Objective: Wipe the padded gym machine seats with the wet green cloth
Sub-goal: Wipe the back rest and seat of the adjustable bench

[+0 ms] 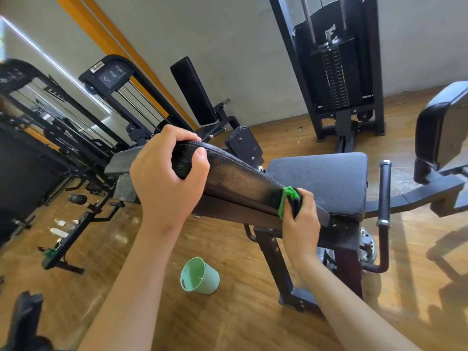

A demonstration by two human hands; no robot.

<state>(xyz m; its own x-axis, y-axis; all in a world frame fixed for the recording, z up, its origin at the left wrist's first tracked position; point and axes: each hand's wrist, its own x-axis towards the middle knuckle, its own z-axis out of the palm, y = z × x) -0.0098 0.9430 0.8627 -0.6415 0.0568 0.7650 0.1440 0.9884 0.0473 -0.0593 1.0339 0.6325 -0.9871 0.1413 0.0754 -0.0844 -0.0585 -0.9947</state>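
Left hand (164, 178) grasps the upper end of the black padded backrest (240, 178): fingers curled over the top edge, thumb pressed on the face. Right hand (301, 221) grips the bunched green cloth (288, 198) and holds it against the lower end of that same pad, right at its near side edge, just beside the flat seat pad (321, 181). Part of the cloth looks dark; can't tell if that's a fold or shadow. Backrest is tilted and its surface looks glossy. Seat pad sits matte, touching nothing but the frame, with 1 black grip handle (385, 188) upright on its right side. Mint-green bucket (202, 277) stands on the wooden floor (240, 312) below the backrest, between the 2 forearms. Weight stack (336, 79) stands against the wall behind the seat. A few bottles (59, 230) lie on the floor far left.
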